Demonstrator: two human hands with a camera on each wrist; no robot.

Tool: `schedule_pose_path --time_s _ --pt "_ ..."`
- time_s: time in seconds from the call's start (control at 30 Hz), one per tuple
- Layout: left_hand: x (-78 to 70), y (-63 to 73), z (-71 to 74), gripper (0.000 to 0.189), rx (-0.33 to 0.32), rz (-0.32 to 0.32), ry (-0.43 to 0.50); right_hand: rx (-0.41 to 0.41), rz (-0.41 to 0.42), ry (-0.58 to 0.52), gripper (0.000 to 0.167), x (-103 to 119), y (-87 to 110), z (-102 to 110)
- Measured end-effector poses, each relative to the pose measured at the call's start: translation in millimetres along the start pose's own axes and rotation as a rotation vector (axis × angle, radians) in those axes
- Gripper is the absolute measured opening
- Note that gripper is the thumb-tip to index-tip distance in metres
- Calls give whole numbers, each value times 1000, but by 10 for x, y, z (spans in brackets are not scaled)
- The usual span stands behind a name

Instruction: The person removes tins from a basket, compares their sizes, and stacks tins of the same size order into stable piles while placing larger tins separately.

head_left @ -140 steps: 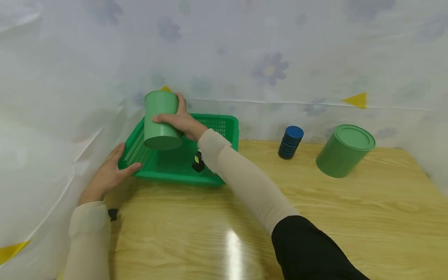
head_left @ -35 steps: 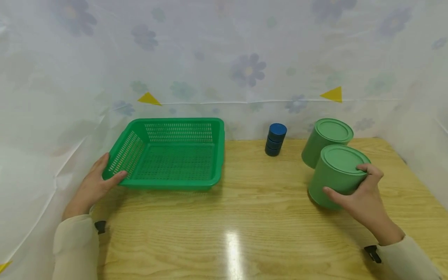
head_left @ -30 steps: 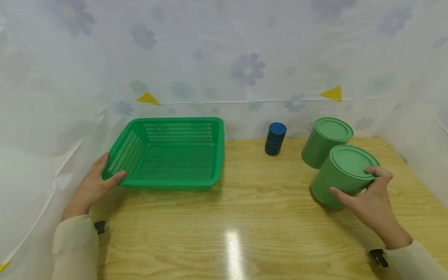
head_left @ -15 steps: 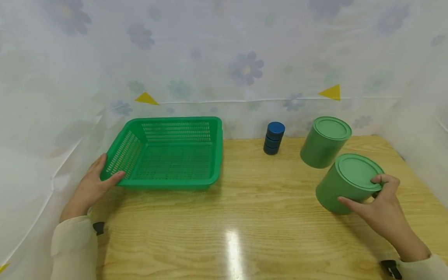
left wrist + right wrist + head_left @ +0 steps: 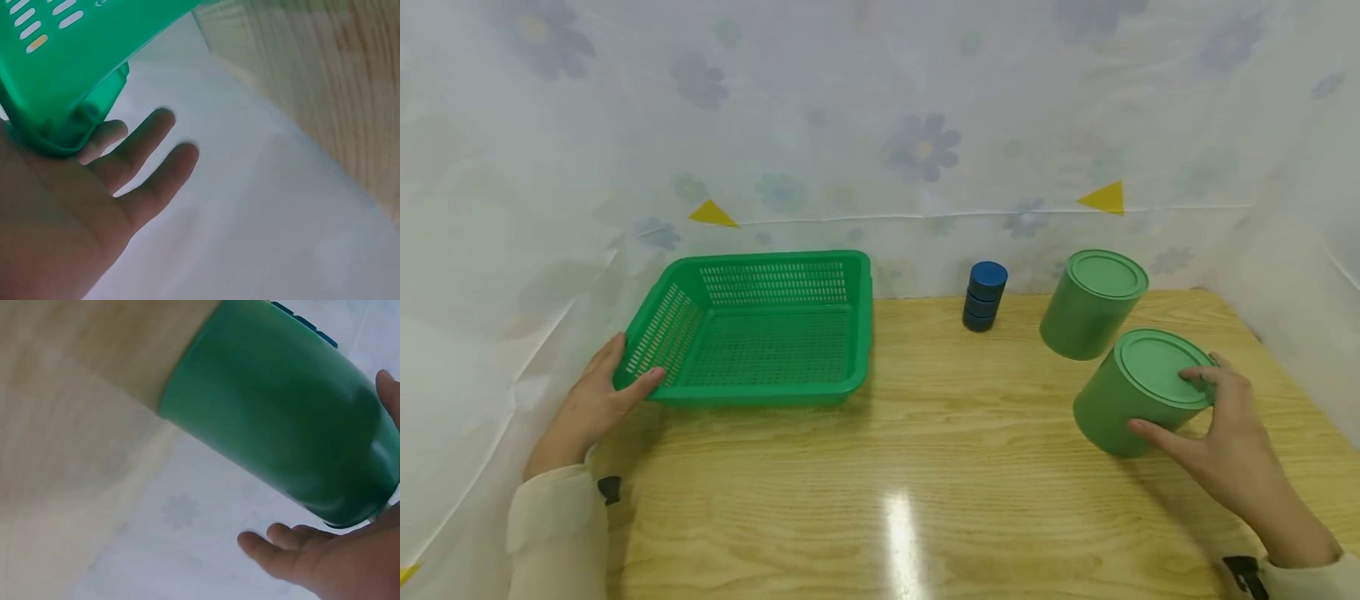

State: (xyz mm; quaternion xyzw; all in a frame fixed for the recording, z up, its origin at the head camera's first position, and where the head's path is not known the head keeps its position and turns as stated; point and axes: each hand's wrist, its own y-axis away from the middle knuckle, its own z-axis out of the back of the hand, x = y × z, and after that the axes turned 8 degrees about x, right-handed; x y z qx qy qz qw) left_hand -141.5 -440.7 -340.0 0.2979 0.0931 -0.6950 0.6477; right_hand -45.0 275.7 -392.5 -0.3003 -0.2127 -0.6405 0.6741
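Closest in, the right hand (image 5: pixel 1225 442) sits on the near green canister (image 5: pixel 1131 392) at the right side of the wooden table (image 5: pixel 925 467), fingers spread and loose, fingertips touching the lid and thumb along the side, not really wrapped around it. The canister stands upright on the table. Over on the left, the left hand (image 5: pixel 598 400) has its thumb hooked over the rim of the green slotted basket (image 5: pixel 760 333), gripping its corner. Farther back are a 2nd green canister (image 5: pixel 1093 304) and a stack of blue discs (image 5: pixel 983 296), near the floral sheet (image 5: pixel 880 125).
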Motion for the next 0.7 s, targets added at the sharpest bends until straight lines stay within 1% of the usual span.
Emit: schedule_pose_path --time_s 0.03,0.13,0.2,0.27,0.33,0.37,0.43,0.53,0.6,0.7 --pt "-5 0 4 96 -2 2 -12 -6 14 19 89 23 -5 15" --pt "-40 0 6 95 -39 2 -75 -27 65 93 84 104 -24 48" --pt "-89 7 -6 94 -79 -11 -129 -66 130 159 79 168 -53 44" --pt "-160 14 -41 93 -135 -44 -203 -117 220 212 76 235 -94 22" --pt "-255 18 -101 93 -179 -90 -256 -157 285 264 77 319 -141 -20" --pt "-314 20 -143 93 -196 -114 -277 -161 303 275 77 362 -158 -43" --pt "-445 22 -234 94 -222 -162 -308 -133 307 279 77 450 -185 -87" --pt "-676 25 -369 95 -216 -217 -318 -76 300 283 78 573 -216 -153" --pt "-838 29 -453 95 -200 -244 -332 -56 329 283 79 641 -241 -206" --pt "-1061 10 -588 95 -173 -281 -353 -53 397 291 81 738 -289 -306"
